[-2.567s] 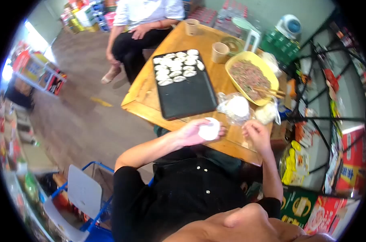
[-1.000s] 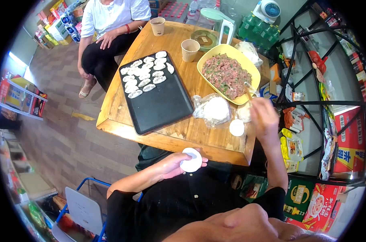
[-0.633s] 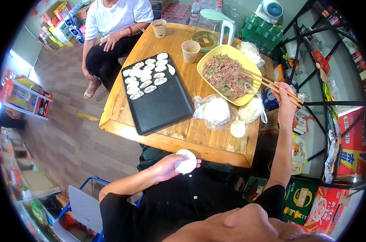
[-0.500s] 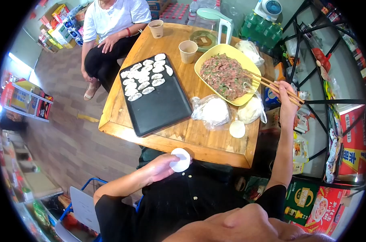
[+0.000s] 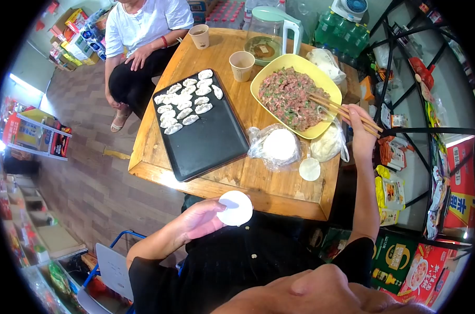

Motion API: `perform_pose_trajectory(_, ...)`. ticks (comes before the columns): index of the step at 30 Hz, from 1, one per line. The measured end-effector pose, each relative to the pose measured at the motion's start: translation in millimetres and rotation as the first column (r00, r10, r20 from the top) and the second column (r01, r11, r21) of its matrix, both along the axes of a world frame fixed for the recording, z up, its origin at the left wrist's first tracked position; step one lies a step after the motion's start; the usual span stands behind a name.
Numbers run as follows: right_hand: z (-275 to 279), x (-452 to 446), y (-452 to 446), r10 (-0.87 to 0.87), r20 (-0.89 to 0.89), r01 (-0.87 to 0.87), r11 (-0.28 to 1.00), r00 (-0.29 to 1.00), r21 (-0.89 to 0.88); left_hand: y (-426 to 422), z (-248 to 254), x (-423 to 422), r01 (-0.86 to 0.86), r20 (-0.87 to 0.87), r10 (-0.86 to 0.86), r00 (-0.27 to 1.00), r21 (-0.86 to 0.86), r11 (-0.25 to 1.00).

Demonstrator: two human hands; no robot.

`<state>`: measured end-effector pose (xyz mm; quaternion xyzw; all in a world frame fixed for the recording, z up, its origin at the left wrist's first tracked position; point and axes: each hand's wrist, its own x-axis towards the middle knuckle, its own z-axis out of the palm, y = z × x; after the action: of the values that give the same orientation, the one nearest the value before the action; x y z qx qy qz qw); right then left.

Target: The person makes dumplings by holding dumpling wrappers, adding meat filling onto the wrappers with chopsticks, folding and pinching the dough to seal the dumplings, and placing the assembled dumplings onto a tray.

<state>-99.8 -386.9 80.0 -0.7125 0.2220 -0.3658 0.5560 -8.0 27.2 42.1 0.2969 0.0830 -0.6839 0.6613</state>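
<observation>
A round white wrapper [image 5: 235, 208] is held in my left hand [image 5: 203, 219], below the table's front edge. My right hand [image 5: 361, 132] grips a pair of wooden chopsticks [image 5: 344, 111], whose tips rest in the minced filling [image 5: 290, 97]. That filling fills much of a yellow bowl [image 5: 322, 77]. On the black tray [image 5: 208, 146], several white dumplings [image 5: 184, 104] lie grouped at the far end. Between tray and bowl sits a plastic bag with white wrappers [image 5: 279, 144]. One loose wrapper [image 5: 310, 169] lies near the right corner, beside a bag of dough [image 5: 327, 142].
Two paper cups [image 5: 200, 37] and a lidded glass pitcher [image 5: 264, 44] stand at the back of the wooden table [image 5: 279, 201]. A seated person [image 5: 148, 31] is beyond its left side. Shelves [image 5: 431, 131] rise on the right; a chair [image 5: 115, 272] is at lower left.
My right hand has picked up the chopsticks and brought their tips into the filling. My left hand has kept the wrapper and shifted slightly left. A loose wrapper now lies on the table.
</observation>
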Motion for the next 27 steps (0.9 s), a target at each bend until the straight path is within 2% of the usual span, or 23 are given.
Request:
perform_pose_trajectory(2,-5.8,4.7,5.2,0.016,-0.010,-0.017,0.998,1.000,-0.063,-0.9,-5.9,-0.3,0.007,0.000,-0.007,1.000,-0.013,1.000)
perform_pose_trajectory(3,-7.5,7.6,9.1,0.018,0.009,-0.018,0.999,1.000,-0.047,-2.3,-5.7,-0.2,0.008,0.001,-0.008,1.000,-0.013,1.000)
perform_pose_trajectory(5,-9.3,10.2,15.2,0.025,0.012,-0.025,1.000,1.000,-0.018,-6.1,-4.7,0.9,0.021,-0.005,-0.022,1.000,-0.135,0.991)
perform_pose_trajectory(10,-10.2,12.5,20.9,0.037,0.038,-0.039,0.997,0.999,0.064,-7.9,-14.8,0.4,-0.022,-0.033,0.018,0.999,-0.138,0.990)
perform_pose_trajectory(13,-15.7,2.6,12.4,0.023,0.258,-0.079,0.975,0.966,0.210,-18.5,-19.4,7.0,-0.077,-0.004,0.078,0.997,-0.183,0.980)
perform_pose_trajectory(15,-16.7,-8.6,5.3,0.030,0.313,-0.119,0.956,0.949,0.269,-31.0,-25.8,12.3,-0.145,0.026,0.152,0.988,-0.178,0.973)
perform_pose_trajectory(17,-12.0,-21.0,15.9,0.074,0.385,-0.208,0.925,0.920,0.319,-50.4,-12.7,20.6,-0.225,-0.016,0.228,0.973,-0.254,0.941)
perform_pose_trajectory(18,-6.0,-29.4,25.6,0.066,0.355,-0.194,0.921,0.933,0.339,-58.9,-4.3,25.3,-0.219,-0.050,0.214,0.975,-0.301,0.928)
perform_pose_trajectory(20,0.2,-45.6,45.8,0.046,0.228,-0.116,0.947,0.973,0.301,-69.4,-0.7,32.6,-0.189,-0.068,0.176,0.982,-0.350,0.917)
perform_pose_trajectory(21,-3.2,-56.4,51.9,0.055,0.220,-0.124,0.942,0.974,0.310,-72.3,3.6,33.6,-0.195,-0.100,0.169,0.980,-0.371,0.908)
perform_pose_trajectory(23,-7.0,-76.8,58.1,0.281,0.243,-0.336,0.914,0.929,0.227,-75.5,7.3,32.9,-0.201,-0.132,0.161,0.978,-0.395,0.897)
perform_pose_trajectory(24,-4.2,-80.1,65.4,0.282,0.238,-0.336,0.913,0.929,0.230,-76.4,7.0,31.3,-0.197,-0.168,0.136,0.976,-0.428,0.882)
perform_pose_trajectory(26,3.8,-82.1,83.8,0.443,0.202,-0.464,0.883,0.874,0.072,-75.2,9.3,27.8,-0.196,-0.205,0.112,0.972,-0.458,0.867)
perform_pose_trajectory(27,3.2,-85.2,86.3,0.430,0.212,-0.453,0.889,0.877,0.072,-73.4,12.5,26.1,-0.189,-0.215,0.100,0.971,-0.447,0.875)
